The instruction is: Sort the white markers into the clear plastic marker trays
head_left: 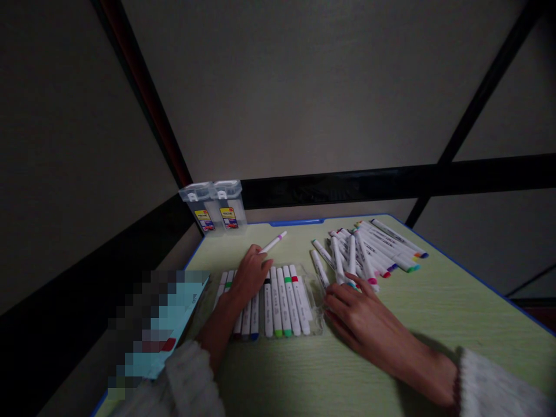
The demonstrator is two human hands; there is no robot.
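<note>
My left hand (248,277) is closed on a white marker (274,241) with a purple band, its far end pointing up and right. Beneath that hand and forearm lies a clear plastic tray (319,324) holding a row of white markers (278,301) with coloured bands and ends; my arm hides part of the row. To the right of the tray, my right hand (354,313) is palm down, fingers curled at the near end of a white marker (320,267). Its fingertips are partly hidden. Just beyond is a loose pile of markers (365,249) with ends in several colours.
Two clear lidded cases (215,211) with yellow labels stand at the back left corner. A pixelated light-blue sheet or packet (174,313) lies at the left edge. The pale green table (434,307) has a blue rim, with a wall behind it.
</note>
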